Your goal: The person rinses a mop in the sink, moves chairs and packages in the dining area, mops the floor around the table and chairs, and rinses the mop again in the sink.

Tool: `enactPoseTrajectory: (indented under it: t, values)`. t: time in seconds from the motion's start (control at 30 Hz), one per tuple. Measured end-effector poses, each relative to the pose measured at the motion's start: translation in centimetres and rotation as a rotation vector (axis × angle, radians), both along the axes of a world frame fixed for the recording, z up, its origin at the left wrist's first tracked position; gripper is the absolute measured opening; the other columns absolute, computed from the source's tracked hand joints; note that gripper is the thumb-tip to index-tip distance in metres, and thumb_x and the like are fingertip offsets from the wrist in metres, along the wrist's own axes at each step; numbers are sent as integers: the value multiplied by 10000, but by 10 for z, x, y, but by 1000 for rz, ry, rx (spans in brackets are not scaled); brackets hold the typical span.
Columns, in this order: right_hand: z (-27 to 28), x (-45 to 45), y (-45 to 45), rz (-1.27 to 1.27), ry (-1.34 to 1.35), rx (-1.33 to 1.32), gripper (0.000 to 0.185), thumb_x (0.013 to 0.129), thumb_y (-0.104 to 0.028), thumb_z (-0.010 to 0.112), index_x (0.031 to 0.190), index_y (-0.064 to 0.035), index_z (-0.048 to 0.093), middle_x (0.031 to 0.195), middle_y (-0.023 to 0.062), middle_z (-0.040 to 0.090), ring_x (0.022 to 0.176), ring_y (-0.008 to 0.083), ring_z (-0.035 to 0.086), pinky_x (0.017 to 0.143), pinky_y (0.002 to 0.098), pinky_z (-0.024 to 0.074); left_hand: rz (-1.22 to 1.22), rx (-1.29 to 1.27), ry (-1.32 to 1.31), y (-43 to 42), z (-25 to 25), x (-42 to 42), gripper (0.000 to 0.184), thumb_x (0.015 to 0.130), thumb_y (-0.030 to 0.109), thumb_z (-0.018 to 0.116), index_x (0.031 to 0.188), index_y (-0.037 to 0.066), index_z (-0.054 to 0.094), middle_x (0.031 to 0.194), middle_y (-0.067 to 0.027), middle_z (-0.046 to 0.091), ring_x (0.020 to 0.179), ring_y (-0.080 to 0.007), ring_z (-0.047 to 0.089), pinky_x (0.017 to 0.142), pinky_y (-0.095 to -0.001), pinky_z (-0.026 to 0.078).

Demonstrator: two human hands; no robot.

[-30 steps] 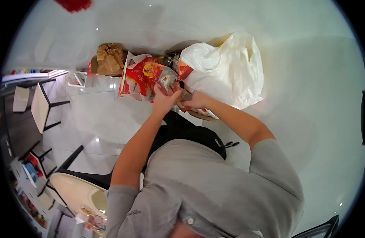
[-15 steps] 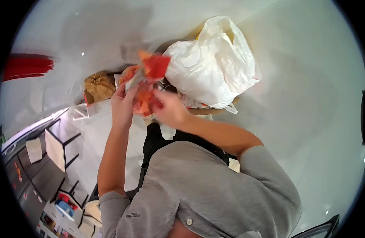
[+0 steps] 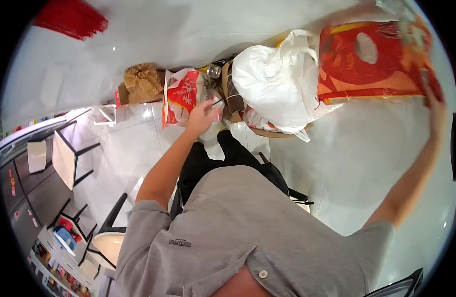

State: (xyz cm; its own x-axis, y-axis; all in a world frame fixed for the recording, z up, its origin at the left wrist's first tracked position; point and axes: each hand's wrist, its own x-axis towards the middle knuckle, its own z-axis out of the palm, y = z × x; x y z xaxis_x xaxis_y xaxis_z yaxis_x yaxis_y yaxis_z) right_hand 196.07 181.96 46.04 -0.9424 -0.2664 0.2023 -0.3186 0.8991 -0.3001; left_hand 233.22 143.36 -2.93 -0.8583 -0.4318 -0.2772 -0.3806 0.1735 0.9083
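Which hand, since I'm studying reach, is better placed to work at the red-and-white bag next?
Probably the left hand: it is at the red-and-white bag, while the right hand is stretched out by the red package, beyond the white bag.

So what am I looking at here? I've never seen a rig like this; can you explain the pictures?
There is no machine: these are a person's bare hands. Every picture comes from one camera worn on the head, facing forward and down, so the grey shirt fills the bottom.

The right hand, far out to the side, holds one end of a red pack with an oval patch. The left hand is at a red-and-white bag; whether it grips anything is unclear.

Crumpled brown paper sits left of that bag, and a big white bag sits between it and the pack. Chairs stand further left, on a pale tiled floor.
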Motion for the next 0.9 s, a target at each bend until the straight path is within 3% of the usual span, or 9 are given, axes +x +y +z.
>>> enactPoseTrajectory:
  t: [0.1,0.17,0.33,0.43,0.5,0.6,0.77,0.83,0.9]
  values:
    - [-186,-17,-22,-59,243,135,498,871,-319,669,1266,-39,552,1121,162,660,1029,253,643,887,369,494,301,195,-333,-7,-110,83,481,820,330,684,1158,-5,613,998,-188,659,934,-322,645,848,-403,497]
    - [-291,-19,-8,-56,348,203,622,809,-293,734,1311,-27,478,1119,202,638,1022,326,637,878,401,498,335,-186,-538,-23,-117,123,707,773,391,727,1285,-37,496,1128,-262,593,1086,-369,580,911,-421,472]
    - [-257,53,-88,-256,680,193,805,721,-332,815,1298,78,430,1223,197,559,1128,384,531,983,439,425,524,-315,-740,-80,-118,141,1083,644,443,829,1424,-56,267,1355,-324,395,1255,-402,442,1006,-430,417]
    - [-243,111,-138,97,853,189,698,739,-188,806,1280,68,446,1237,176,539,1150,362,502,1007,471,391,376,-210,-573,-106,-166,139,1106,626,438,844,1432,-57,271,1337,-303,448,1241,-375,480,1000,-422,429]
    - [-273,165,-181,499,465,12,539,754,-27,749,1228,45,503,1231,171,544,1146,338,516,999,451,399,427,-69,-506,-114,-196,127,1097,632,436,842,1430,-62,276,1312,-289,483,1223,-360,503,988,-412,441]
    - [-400,230,-264,639,-514,-203,522,749,-139,748,1203,13,541,1231,169,531,1159,322,515,971,380,425,486,187,-355,-115,-199,107,1066,643,425,835,1418,-72,297,1245,-259,554,1167,-334,557,956,-398,466]
    - [-697,191,-370,569,-292,230,669,747,-230,735,1280,60,452,1282,276,449,1197,415,455,1021,436,389,423,120,-151,-79,-179,83,955,687,353,814,1394,-76,337,1139,-254,611,1043,-327,624,884,-405,494]
    - [-756,166,-398,466,-254,433,685,744,-182,719,1311,44,408,1281,291,445,1185,415,464,1010,448,396,389,-334,-251,-71,-177,78,801,744,266,774,1372,-50,391,1048,-250,632,936,-357,639,813,-418,504]
    - [-794,145,-416,418,-303,520,648,769,-146,690,1313,25,383,1255,277,474,1154,390,499,981,442,423,472,-208,-329,-77,-177,64,713,768,229,751,1349,-32,430,1023,-247,633,922,-375,626,801,-429,500]
